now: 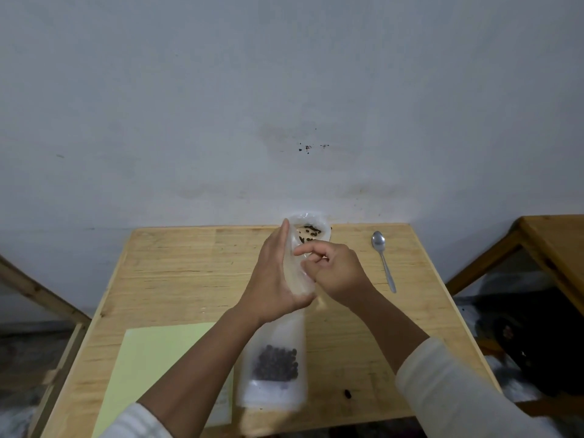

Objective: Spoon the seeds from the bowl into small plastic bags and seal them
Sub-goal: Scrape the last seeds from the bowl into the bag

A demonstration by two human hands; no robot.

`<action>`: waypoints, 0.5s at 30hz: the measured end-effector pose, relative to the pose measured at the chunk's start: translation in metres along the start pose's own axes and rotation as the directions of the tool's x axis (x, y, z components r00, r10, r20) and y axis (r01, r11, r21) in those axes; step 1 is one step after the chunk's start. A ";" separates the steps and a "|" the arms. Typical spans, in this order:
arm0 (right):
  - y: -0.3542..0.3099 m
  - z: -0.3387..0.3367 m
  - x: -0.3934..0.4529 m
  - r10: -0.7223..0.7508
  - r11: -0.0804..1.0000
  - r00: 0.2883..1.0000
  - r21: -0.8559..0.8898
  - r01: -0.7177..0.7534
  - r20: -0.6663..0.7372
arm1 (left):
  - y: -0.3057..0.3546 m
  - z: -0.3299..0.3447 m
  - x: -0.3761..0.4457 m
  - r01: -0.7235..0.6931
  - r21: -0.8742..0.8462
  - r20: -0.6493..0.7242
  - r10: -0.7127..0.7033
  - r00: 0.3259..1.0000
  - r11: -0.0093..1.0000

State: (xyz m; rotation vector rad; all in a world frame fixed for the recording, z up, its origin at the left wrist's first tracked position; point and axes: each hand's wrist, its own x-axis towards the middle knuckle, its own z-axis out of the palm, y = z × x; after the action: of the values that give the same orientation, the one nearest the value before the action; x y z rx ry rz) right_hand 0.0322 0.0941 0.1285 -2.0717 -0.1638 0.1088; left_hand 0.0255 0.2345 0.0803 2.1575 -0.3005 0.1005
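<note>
Both hands are busy with a small clear plastic bag (298, 276) held up between them over the wooden surface (196, 267). The left hand (275, 279) lies flat against the bag's side, fingers straight; the right hand (335, 270) has its fingers curled, pinching the bag's edge. Just beyond the hands the bowl (311, 230) holds dark seeds (309, 233). The spoon (383, 259) lies idle on the surface to the right of the right hand. Nearer the body, beneath the forearms, a filled bag (273, 368) of seeds lies flat. This looks like opening a fresh bag, though sealing cannot be ruled out. Next, likely, the mouth must be spread and held steady while the right hand lets go to fetch the spoon
</note>
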 end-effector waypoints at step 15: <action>0.121 -0.050 0.044 0.222 0.937 0.894 -0.168 -0.306 -0.389 | -0.012 0.033 0.022 0.203 -0.089 -0.354 -0.222 0.909 0.975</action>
State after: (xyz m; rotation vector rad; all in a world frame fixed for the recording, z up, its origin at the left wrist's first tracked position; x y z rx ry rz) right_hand 0.0918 -0.0001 0.0467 -2.2915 0.3555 -0.1365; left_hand 0.0489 0.2102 0.0565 2.0579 0.1451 0.3577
